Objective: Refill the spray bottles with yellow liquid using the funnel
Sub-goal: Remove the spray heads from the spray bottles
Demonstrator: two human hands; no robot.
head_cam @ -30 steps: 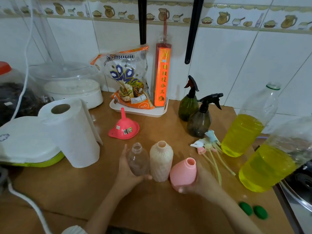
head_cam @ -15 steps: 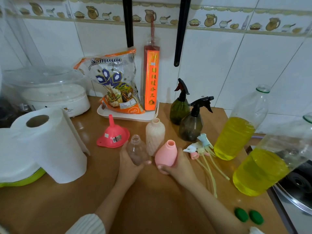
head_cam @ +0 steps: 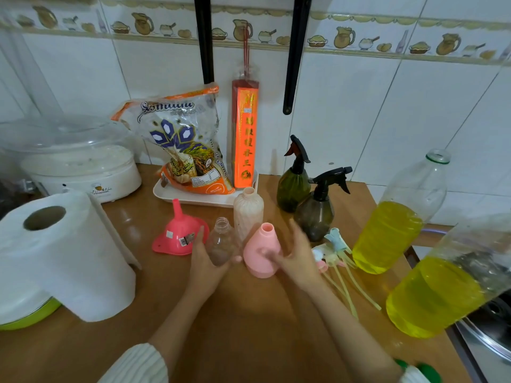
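while the left hand (head_cam: pixel 206 265) curls round the small clear bottle (head_cam: pixel 221 244) standing on the wooden table (head_cam: pixel 249 327), the right hand (head_cam: pixel 297 259) sits against the side of the pink bottle (head_cam: pixel 261 251) — its fingers look spread and blurred, so i cannot tell whether it grips or only touches. both bottles are uncapped, and a tall beige bottle (head_cam: pixel 248 210) stands just behind them. the pink funnel (head_cam: pixel 179 233) rests upside down, spout up, just left of the clear bottle. two dark spray bottles (head_cam: pixel 304 192) stand further back. off to the right are two big bottles of yellow liquid (head_cam: pixel 387 236) — with loose spray heads (head_cam: pixel 333 248) lying between them and the pink bottle. a paper towel roll (head_cam: pixel 63 255) stands at the left.
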